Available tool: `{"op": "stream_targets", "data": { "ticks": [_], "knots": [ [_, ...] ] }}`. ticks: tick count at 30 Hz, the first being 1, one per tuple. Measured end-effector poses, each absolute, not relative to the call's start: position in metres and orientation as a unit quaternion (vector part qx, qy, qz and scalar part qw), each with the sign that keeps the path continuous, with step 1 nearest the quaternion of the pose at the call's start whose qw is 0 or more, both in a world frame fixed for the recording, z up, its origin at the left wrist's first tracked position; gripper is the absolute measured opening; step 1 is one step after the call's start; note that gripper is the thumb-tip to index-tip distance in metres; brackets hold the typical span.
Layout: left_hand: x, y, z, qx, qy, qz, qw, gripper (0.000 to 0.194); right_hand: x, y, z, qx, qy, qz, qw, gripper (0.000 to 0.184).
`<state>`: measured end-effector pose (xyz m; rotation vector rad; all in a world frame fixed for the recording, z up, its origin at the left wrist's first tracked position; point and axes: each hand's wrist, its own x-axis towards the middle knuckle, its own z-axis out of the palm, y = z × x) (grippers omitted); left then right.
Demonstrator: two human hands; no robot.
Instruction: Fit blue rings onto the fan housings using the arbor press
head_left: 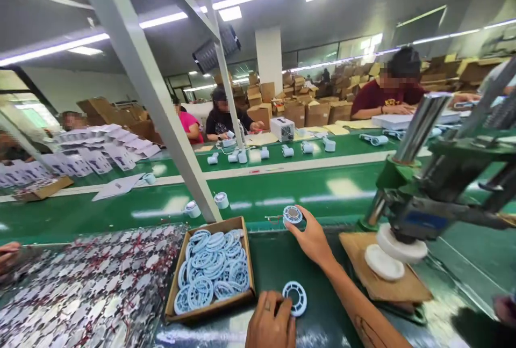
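Observation:
My right hand (pixel 312 239) reaches forward to the edge of the green conveyor and pinches a round light-blue fan part (pixel 292 215) with a dark centre. My left hand (pixel 269 324) rests low on the dark green bench, fingers curled on a light-blue grille ring (pixel 295 298). Just left of it sits a cardboard box (pixel 209 307) filled with several more blue grille rings (pixel 212 272).
A green hand press (pixel 423 197) with white round pads (pixel 393 254) stands on a wooden board (pixel 387 278) at right. A heap of small wired parts (pixel 92 283) lies at left. Blue parts ride the conveyor (pixel 322 192). Other people work across it; grey frame posts (pixel 161 106) rise in front.

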<state>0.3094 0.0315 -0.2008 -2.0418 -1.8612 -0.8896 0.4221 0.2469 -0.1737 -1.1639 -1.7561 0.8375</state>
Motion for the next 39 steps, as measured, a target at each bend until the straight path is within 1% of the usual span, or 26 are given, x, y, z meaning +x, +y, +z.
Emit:
{"op": "stream_targets", "data": {
  "ticks": [2,5,7,9,13,16,19,23,25,30,34,39],
  "knots": [
    [0.314,0.023,-0.210,-0.709,-0.636,-0.298,0.064,0.036,0.451,0.214,-0.172,-0.477,-0.690,0.350,0.416,0.054],
    [0.313,0.022,-0.217,-0.692,-0.645,-0.325,-0.001,0.042,0.481,0.174,-0.175,-0.498,-0.668,0.363,0.418,0.058],
    [0.313,0.025,-0.216,-0.672,-0.663,-0.330,-0.023,0.050,0.489,0.158,-0.181,-0.506,-0.655,0.370,0.421,0.063],
    [0.316,0.027,-0.213,-0.668,-0.666,-0.330,-0.032,0.054,0.492,0.150,-0.189,-0.506,-0.650,0.383,0.418,0.065],
    [0.321,0.023,-0.193,-0.655,-0.657,-0.371,-0.029,0.050,0.492,0.146,-0.203,-0.487,-0.665,0.401,0.400,0.063],
    [0.323,0.029,-0.168,-0.629,-0.666,-0.401,0.003,0.045,0.492,0.143,-0.206,-0.469,-0.685,0.406,0.381,0.061],
    [0.329,0.052,-0.146,-0.648,-0.654,-0.389,0.026,0.042,0.493,0.141,-0.208,-0.444,-0.713,0.404,0.362,0.062],
    [0.335,0.085,-0.135,-0.695,-0.652,-0.299,-0.050,0.049,0.495,0.141,-0.210,-0.429,-0.728,0.399,0.357,0.064],
    [0.335,0.094,-0.133,-0.696,-0.657,-0.278,-0.080,0.051,0.496,0.142,-0.210,-0.425,-0.728,0.404,0.355,0.063],
    [0.331,0.099,-0.121,-0.687,-0.669,-0.249,-0.137,0.044,0.495,0.142,-0.206,-0.413,-0.737,0.406,0.348,0.062],
    [0.334,0.102,-0.112,-0.682,-0.672,-0.244,-0.156,0.043,0.495,0.142,-0.209,-0.411,-0.746,0.397,0.342,0.062],
    [0.337,0.104,-0.115,-0.661,-0.672,-0.276,-0.187,0.043,0.496,0.142,-0.209,-0.411,-0.752,0.396,0.329,0.064]
  ]
}}
